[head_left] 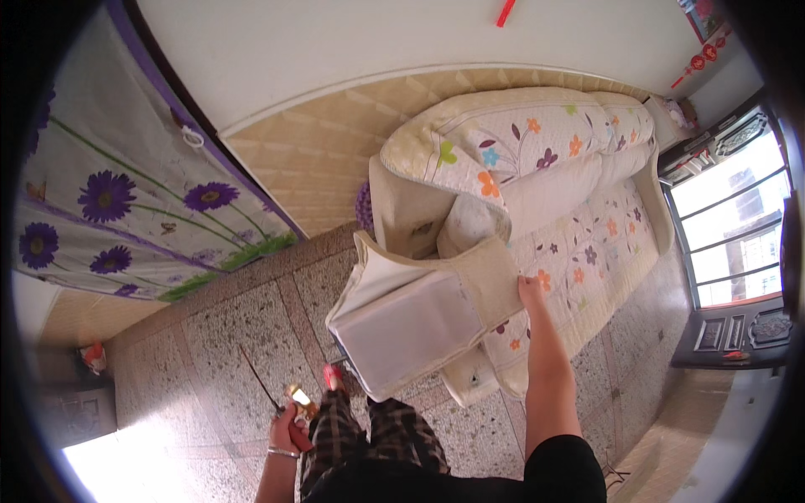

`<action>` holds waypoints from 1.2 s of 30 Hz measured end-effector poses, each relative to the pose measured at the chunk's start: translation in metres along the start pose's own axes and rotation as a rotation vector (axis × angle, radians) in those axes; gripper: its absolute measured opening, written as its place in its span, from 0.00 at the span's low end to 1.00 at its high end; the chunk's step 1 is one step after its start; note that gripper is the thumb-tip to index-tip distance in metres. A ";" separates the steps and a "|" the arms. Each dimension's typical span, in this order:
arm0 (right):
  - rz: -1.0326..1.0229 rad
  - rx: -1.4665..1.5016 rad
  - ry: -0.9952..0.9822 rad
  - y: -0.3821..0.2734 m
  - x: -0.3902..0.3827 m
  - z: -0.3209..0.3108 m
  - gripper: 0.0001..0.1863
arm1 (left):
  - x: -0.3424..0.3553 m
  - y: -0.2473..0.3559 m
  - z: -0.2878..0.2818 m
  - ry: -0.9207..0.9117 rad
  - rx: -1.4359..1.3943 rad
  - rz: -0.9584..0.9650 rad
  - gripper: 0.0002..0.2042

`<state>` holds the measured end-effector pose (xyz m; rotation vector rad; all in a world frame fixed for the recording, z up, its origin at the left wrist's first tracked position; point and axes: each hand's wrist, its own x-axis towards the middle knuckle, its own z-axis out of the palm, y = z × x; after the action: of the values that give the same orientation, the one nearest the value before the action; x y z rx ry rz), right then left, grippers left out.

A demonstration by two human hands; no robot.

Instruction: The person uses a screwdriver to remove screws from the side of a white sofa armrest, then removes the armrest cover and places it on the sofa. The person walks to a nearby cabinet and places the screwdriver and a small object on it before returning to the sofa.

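- The panel [411,331] is tilted at the near end of the sofa [579,243], its pale face showing.
- The right hand [530,290] is curled closed at the panel's far edge, seemingly gripping it.
- The left hand [289,427] is closed around a thin rod [262,381] and a gold piece [300,399], too small to identify.
- The step in hand looks like steadying the panel.
- The next move likely calls for a firm right-hand hold, with the rod kept clear.
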<state>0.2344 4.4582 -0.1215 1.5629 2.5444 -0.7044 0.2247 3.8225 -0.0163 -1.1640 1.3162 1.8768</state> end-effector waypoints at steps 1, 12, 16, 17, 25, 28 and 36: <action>0.018 -0.001 0.012 0.003 0.005 0.001 0.21 | -0.001 0.002 0.007 0.000 0.015 -0.007 0.12; 0.080 0.514 0.246 0.081 0.039 0.036 0.12 | 0.044 0.004 0.030 -0.146 0.057 -0.097 0.09; 0.341 1.201 -0.016 0.033 -0.013 0.036 0.09 | 0.039 0.023 0.025 -0.253 0.061 -0.089 0.10; 0.346 1.331 -0.104 0.019 -0.035 0.031 0.09 | 0.040 0.028 0.024 -0.280 0.059 -0.079 0.10; 0.585 1.862 -0.675 0.014 -0.295 0.055 0.12 | 0.017 0.056 0.036 -0.408 0.120 -0.132 0.07; 0.863 2.131 -0.851 0.006 -0.379 0.070 0.13 | 0.010 0.061 0.032 -0.472 0.149 -0.183 0.07; 0.866 2.221 -1.005 -0.039 -0.482 0.042 0.12 | -0.026 0.022 0.050 -0.806 0.406 -0.296 0.05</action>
<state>0.4243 4.0272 -0.0031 1.1214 -0.4490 -2.9580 0.2025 3.8622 0.0234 -0.2976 0.9240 1.5041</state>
